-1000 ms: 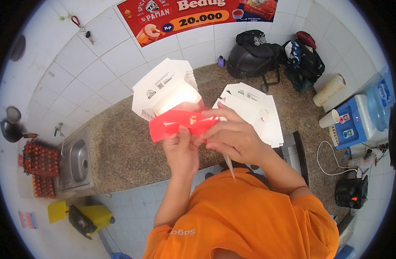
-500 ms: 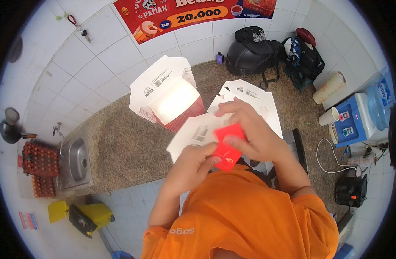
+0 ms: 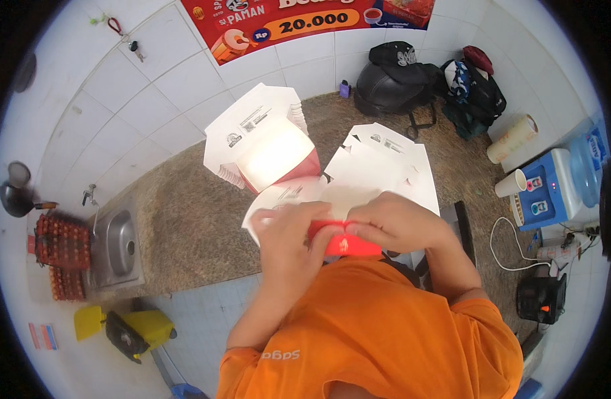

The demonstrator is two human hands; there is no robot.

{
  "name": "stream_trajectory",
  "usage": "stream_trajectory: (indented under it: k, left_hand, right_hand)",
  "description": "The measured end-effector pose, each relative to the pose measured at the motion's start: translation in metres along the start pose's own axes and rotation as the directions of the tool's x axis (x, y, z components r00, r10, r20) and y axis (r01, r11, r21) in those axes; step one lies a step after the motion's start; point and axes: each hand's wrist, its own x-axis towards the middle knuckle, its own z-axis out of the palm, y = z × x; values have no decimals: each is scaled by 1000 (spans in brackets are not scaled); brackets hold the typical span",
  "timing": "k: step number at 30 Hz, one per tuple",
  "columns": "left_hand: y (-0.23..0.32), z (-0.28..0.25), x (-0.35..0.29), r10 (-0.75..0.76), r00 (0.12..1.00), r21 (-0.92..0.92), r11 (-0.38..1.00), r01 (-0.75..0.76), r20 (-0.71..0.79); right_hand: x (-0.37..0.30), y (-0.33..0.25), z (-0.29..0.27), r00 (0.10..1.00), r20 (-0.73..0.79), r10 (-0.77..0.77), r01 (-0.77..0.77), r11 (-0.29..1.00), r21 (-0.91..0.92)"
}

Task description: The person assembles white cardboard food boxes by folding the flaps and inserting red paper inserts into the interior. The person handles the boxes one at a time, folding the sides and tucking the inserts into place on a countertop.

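Note:
Close to my body I hold a partly folded paper food box (image 3: 353, 247), red outside and white inside. My left hand (image 3: 289, 233) grips its left side, thumb on the red panel. My right hand (image 3: 397, 223) is closed on the right side, its thumb meeting the left one near the middle. A white flap spreads out beyond my left fingers; my hands cover much of the rest. Just beyond stands a nested stack of formed boxes (image 3: 293, 166) with raised white lids. Flat white box blanks (image 3: 385, 166) lie on the counter to the right of it.
The speckled stone counter (image 3: 185, 219) curves round me, with a steel sink (image 3: 122, 249) at left. A black helmet (image 3: 392, 90) and a backpack (image 3: 475, 93) sit at the back. To the right are a blue water dispenser (image 3: 541, 186), a paper cup (image 3: 510, 183) and a white cable (image 3: 495, 249).
The box has turned in my hands, its red panel now lying level and wider across. My left hand has moved up and left, and my right hand has come lower beside it.

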Motion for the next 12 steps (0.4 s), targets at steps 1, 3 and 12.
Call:
stream_trajectory:
  k: [1,3,12]
  left_hand:
    - [2,7,0,53,984,108,993,-35,-168]
    - [13,17,-1,13,957,145,989,30,-291]
    - [-10,40,-21,36,965,-477,864,-162,-261]
  right_hand:
    - [2,-5,3,980,-180,87,-66,991,119]
    - [3,-21,11,831,-464,306,-132,920,369]
    - [37,57,14,828,-234,509,-319,772,550]
